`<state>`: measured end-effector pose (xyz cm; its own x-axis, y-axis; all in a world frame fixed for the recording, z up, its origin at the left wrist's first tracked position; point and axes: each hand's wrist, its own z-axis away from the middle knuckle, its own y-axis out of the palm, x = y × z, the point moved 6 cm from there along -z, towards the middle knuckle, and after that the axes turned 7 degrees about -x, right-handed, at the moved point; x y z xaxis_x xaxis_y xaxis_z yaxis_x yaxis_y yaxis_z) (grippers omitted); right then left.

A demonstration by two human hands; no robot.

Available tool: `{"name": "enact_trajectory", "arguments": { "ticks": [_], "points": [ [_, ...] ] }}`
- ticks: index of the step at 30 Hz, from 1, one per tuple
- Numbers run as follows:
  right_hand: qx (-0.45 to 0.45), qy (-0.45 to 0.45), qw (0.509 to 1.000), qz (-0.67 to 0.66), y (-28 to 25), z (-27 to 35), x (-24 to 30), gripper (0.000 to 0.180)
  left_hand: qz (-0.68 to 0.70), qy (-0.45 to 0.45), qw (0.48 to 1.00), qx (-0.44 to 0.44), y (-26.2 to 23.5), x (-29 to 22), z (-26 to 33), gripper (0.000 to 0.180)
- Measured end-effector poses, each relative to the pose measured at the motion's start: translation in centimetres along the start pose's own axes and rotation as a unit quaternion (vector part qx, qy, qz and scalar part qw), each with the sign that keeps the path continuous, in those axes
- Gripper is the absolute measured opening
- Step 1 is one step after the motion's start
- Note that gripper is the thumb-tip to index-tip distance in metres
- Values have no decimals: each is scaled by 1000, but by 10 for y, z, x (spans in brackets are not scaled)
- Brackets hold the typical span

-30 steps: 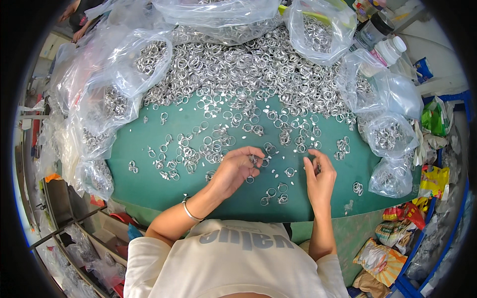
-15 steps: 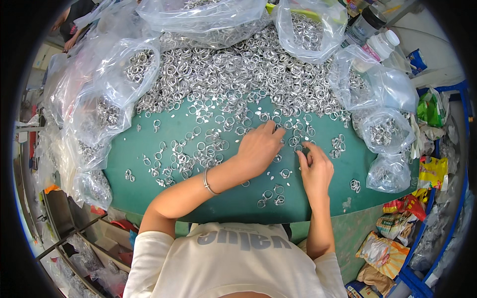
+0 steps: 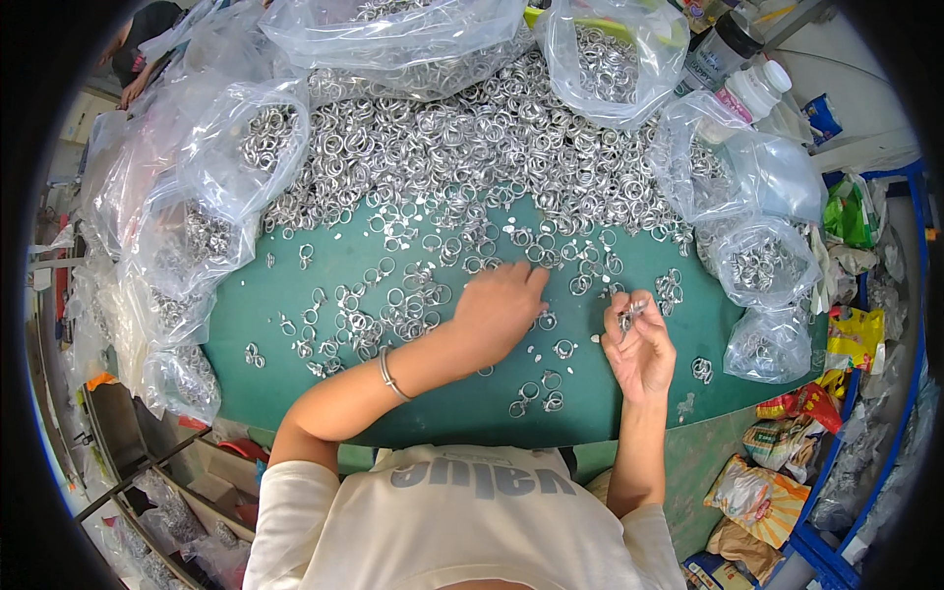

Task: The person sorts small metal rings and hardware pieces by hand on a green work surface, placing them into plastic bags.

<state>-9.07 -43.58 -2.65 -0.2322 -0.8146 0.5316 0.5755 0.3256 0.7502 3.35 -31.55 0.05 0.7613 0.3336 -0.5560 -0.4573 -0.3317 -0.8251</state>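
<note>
While loose rings [image 3: 553, 401] lie by the tabletop's [image 3: 462, 413] near edge, the right hand [image 3: 641, 356] pinches a small silver cluster [image 3: 630, 315] toward the right edge. Such pieces should be light, stiff, perhaps slippery, best held by the band. The left hand [image 3: 503, 313] hovers mid-tabletop, its grip hidden: cannot tell. A ring heap [image 3: 472, 138] lines the far edge.

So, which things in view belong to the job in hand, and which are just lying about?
Apparently part of the job:
right hand, holding metal rings
left hand, grip hidden
green tabletop
scattered rings
ring pile
clear bags of rings

Apparently just lying about:
white bottle
dark-lidded jar
green packet
yellow packet
</note>
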Motion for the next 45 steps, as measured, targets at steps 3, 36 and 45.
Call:
{"name": "enact_trajectory", "arguments": {
  "ticks": [3,36,45],
  "points": [
    [-37,-29,999,2,4,0,7,5,22,57,998,26,14,-1,14,24],
    [-14,76,997,-18,29,-31,-14,12,-25,-12,990,-138,-21,33,-9,22],
    [-55,22,935,350,29,-30,-20,22,-17,1,990,-137,-7,44,-15,27]
  ]
}}
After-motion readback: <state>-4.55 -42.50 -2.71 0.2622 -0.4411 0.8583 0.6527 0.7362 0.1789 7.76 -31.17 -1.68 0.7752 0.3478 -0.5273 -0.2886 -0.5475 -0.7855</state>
